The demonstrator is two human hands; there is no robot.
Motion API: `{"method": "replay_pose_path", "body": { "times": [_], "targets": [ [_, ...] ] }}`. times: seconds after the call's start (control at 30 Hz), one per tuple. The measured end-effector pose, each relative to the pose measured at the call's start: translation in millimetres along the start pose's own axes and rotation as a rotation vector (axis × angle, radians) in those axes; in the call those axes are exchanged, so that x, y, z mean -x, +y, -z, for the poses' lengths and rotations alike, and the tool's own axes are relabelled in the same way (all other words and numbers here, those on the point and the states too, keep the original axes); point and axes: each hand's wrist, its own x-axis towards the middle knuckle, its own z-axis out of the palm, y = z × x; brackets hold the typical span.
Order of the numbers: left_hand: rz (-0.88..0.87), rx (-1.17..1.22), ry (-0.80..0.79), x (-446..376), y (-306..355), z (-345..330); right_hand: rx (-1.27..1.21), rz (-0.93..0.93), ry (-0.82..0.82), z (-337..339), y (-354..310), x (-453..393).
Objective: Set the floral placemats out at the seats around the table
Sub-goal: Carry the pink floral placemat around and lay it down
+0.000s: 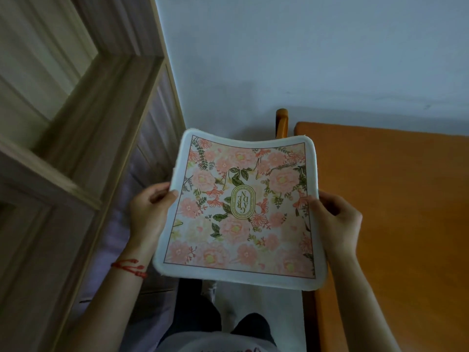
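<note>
I hold a floral placemat (241,212) flat in front of my body, in the air just left of the table. It is white-edged with pink flowers, green leaves and a gold oval badge in its middle. My left hand (149,209) grips its left edge, thumb on top. On the opposite edge my right hand (335,219) pinches the mat the same way. The mat sags slightly between both hands, and its right side overlaps the left edge of the orange wooden table (393,199).
A wooden chair back post (282,123) stands at the table's far left corner against a pale wall. A light wooden door and frame (76,123) fill the left side. My legs and the floor show below the mat.
</note>
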Motion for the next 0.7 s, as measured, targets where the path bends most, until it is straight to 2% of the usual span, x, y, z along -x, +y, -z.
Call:
{"method": "replay_pose_path", "body": {
  "times": [0.4, 0.7],
  "targets": [
    [-0.043, -0.013, -0.206, -117.0, 62.5, -57.6, -0.040, -0.052, 0.196, -40.1, -30.2, -76.5],
    [-0.100, -0.052, -0.361, -151.9, 89.3, -125.4, -0.066, -0.094, 0.357, -21.4, -28.7, -104.8]
  ]
}}
